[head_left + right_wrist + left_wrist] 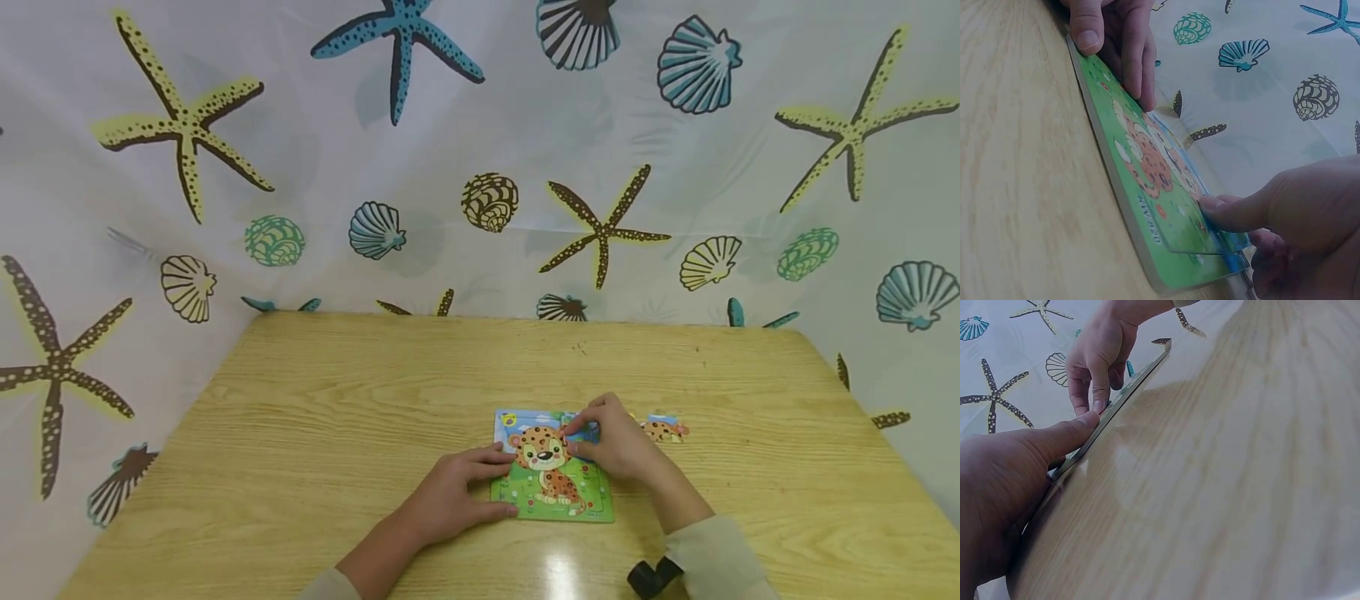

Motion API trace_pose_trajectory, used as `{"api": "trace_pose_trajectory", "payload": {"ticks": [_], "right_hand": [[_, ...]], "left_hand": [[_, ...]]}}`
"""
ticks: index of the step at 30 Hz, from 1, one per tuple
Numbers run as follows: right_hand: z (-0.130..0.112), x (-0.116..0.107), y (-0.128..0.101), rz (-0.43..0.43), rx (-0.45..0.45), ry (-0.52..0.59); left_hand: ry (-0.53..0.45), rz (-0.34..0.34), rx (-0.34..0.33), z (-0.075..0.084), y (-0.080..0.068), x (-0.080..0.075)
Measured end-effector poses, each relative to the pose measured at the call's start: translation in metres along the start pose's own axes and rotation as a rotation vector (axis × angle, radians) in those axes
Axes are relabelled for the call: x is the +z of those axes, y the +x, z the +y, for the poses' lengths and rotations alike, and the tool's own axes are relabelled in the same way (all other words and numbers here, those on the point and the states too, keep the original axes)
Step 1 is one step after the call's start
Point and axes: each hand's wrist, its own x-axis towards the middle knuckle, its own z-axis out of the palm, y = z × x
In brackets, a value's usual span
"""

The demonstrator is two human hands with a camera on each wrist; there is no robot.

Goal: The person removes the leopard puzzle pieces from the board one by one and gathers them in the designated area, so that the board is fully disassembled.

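A leopard jigsaw board [553,492] lies flat near the front middle of the wooden table [337,417]. My left hand [491,479] rests on the board's left edge, fingers stretched over it and thumb [1079,432] against the rim. My right hand [583,435] is over the board's upper right corner, fingers curled, pinching a blue-edged puzzle piece [1225,240] down against the board [1141,156]. In the right wrist view my left hand's fingers [1138,62] lie on the green picture at its far end. My right hand's fingertips [1099,403] point down onto the board's edge [1125,394].
One loose puzzle piece [663,429] with leopard spots lies on the table just right of the board. A curtain printed with starfish and shells [480,167] closes off the back and both sides. A black wrist device [652,577] shows at my right sleeve.
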Motion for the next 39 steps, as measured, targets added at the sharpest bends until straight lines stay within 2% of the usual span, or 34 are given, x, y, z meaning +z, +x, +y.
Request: {"api": "trace_pose_trajectory", "payload": {"ticks": [5, 12, 15, 21, 39], "right_hand": [[-0.002, 0.001, 0.001, 0.034, 0.028, 0.007], [0.003, -0.009, 0.000, 0.085, 0.129, 0.110], [0.006, -0.014, -0.002, 0.061, 0.129, 0.143], [0.008, -0.023, -0.001, -0.033, 0.111, 0.287], [0.018, -0.047, -0.003, -0.008, 0.197, 0.389]], "left_hand": [[-0.003, -0.006, -0.006, 0.000, -0.001, 0.000], [-0.002, -0.019, -0.006, 0.002, 0.001, 0.000], [-0.001, -0.022, -0.010, 0.002, 0.002, 0.000], [-0.005, -0.016, -0.016, 0.000, 0.001, 0.000], [-0.019, -0.005, 0.002, -0.001, 0.001, 0.001]]}}
